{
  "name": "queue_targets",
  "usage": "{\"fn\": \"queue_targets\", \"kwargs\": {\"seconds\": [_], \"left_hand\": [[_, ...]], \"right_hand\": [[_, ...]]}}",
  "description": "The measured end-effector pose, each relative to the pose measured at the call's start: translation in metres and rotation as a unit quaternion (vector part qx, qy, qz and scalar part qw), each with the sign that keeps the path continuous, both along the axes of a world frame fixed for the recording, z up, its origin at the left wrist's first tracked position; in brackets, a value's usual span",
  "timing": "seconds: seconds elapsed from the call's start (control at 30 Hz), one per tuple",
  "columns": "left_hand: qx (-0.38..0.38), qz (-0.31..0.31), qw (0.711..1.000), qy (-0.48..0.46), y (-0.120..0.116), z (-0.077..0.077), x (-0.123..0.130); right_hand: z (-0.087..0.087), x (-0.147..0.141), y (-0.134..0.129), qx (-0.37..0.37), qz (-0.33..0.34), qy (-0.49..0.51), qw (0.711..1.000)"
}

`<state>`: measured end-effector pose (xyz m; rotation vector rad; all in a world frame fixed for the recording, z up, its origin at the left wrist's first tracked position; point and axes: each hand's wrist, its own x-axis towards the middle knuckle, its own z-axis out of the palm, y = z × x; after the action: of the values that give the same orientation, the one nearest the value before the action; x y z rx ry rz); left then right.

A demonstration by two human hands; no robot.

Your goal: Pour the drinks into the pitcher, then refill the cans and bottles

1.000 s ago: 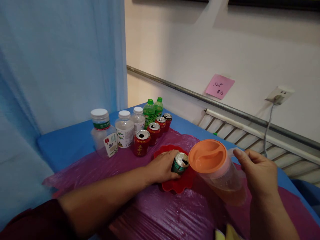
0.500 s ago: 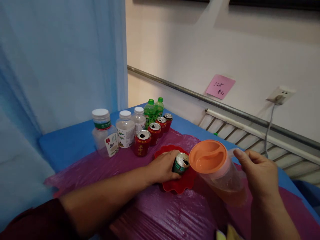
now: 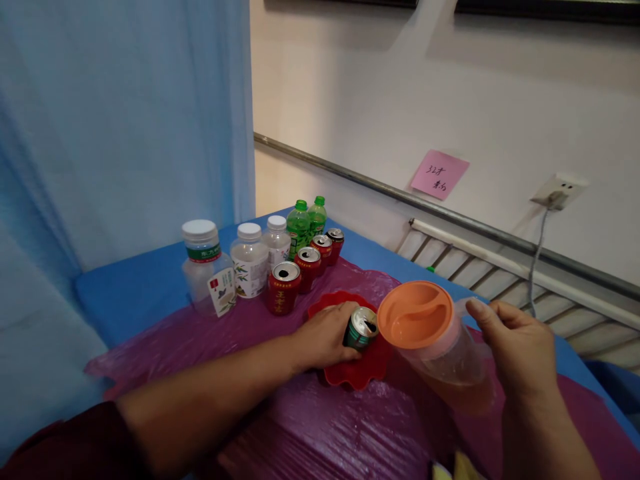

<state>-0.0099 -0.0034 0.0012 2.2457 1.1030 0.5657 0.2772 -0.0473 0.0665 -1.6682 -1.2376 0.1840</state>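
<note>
The left hand point(image 3: 325, 335) curled its fingers round a can point(image 3: 361, 325), likely to steady it; the right hand point(image 3: 520, 350) pinched a tipped jug point(image 3: 417, 317) handle.

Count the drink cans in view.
5: the green can in the left hand; the nearest red can beside the white-capped bottles; then the second can, third can and farthest can in line behind it.
</note>
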Motion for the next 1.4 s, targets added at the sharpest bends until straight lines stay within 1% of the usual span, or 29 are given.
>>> {"fn": "queue_targets", "kwargs": {"seconds": [0.37,0.53,0.87,1.23,1.4], "left_hand": [[0.000,0.002,1.000,0.006,0.0012,-0.0005,-0.0004],[0.003,-0.002,1.000,-0.005,0.0012,-0.0009,-0.0002],[-0.013,0.011,1.000,0.002,0.0002,0.0009,-0.0004],[-0.007,0.008,1.000,0.003,0.0009,-0.0015,-0.0003],[-0.008,0.006,1.000,0.004,0.0005,0.0002,-0.0011]], "right_hand": [[-0.0004,-0.0009,0.0006,-0.003,0.005,0.004,1.000],[-0.0009,0.0001,-0.0004,0.000,0.004,-0.005,1.000],[-0.0035,0.0005,0.0011,0.001,0.007,-0.007,1.000],[-0.0010,-0.0019,0.0004,0.005,0.016,0.001,1.000],[-0.0011,-0.0022,0.0002,0.002,0.014,0.005,1.000]]}}
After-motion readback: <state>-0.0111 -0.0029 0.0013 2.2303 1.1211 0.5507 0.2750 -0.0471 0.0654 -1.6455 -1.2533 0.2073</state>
